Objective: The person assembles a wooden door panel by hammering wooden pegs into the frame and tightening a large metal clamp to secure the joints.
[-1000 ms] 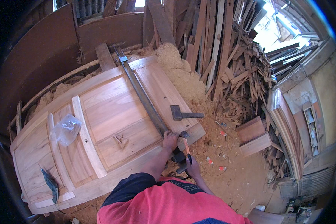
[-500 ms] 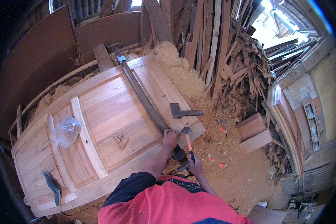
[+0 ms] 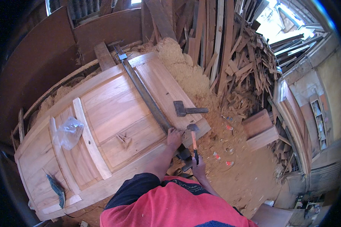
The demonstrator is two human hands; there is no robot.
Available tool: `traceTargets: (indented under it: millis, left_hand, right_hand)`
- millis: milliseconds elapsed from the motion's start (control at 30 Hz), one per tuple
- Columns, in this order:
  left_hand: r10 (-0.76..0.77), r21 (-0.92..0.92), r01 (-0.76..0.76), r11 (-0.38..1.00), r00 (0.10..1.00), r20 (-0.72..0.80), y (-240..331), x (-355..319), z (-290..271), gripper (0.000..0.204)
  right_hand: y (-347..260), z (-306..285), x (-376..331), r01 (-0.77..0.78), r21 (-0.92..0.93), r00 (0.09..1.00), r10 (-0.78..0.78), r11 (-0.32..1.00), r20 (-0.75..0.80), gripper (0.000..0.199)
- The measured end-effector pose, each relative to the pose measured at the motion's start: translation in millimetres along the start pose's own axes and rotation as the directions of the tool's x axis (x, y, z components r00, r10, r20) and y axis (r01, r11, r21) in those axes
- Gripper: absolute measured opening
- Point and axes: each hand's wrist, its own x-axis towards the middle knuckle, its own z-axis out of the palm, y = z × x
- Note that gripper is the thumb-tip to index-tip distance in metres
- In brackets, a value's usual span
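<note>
My right hand [image 3: 199, 166] grips a hammer [image 3: 194, 141] by the black end of its orange handle. The hammer's dark head hangs close to the fingers of my left hand [image 3: 174, 137], apart from them. Those left fingers are closed in a pinch at the near right edge of a panelled wooden door [image 3: 113, 113], beside a long metal bar clamp [image 3: 147, 97] lying across it. What they pinch is too small to make out. A mallet [image 3: 188, 109] with a dark, blocky head rests on the door beyond my hands.
On the door lie several small wooden pegs [image 3: 123, 140], a clear plastic bag [image 3: 69, 132], a pale loose strip [image 3: 88, 138] and a dark green tool [image 3: 56, 190]. Sawdust [image 3: 174, 56] heaps behind it. Scrap wood [image 3: 250, 72] is piled at the far right, near a wooden box [image 3: 259, 128].
The hammer head has risen slightly and shifted right, a little farther from my left fingers. My left hand stays at the door's edge. The whole view has shifted a little.
</note>
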Motion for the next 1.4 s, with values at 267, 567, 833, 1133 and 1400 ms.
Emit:
traceTargets:
  millis: [267, 567, 833, 1133, 1400]
  left_hand:
    - [0.038, 0.038, -0.037, 0.999, 0.999, -0.022, 2, 2, -2, 0.015]
    - [0.041, 0.016, -0.040, 0.999, 0.998, -0.056, 2, 2, -3, 0.016]
    - [0.082, 0.207, -0.109, 0.972, 0.987, 0.137, -12, 3, 13, 0.031]
    - [0.181, 0.020, -0.181, 0.983, 0.983, -0.019, -71, -3, -53, 0.039]
    - [0.138, -0.076, -0.133, 0.988, 0.988, 0.071, -70, -5, -60, 0.042]
  right_hand:
    - [-4, 5, -1, -0.080, -0.042, 0.997, 0.079, 0.996, -0.020, 0.026]
    - [-22, -9, -10, -0.134, 0.095, 0.982, 0.145, 0.986, -0.121, 0.030]
    - [-31, -1, 4, 0.079, 0.001, 0.986, -0.078, 0.997, -0.150, 0.033]
    - [-45, 3, -9, 0.129, 0.251, 0.923, -0.023, 0.959, -0.385, 0.026]
    - [-64, -10, -9, -0.194, 0.129, 0.979, 0.201, 0.972, -0.041, 0.028]
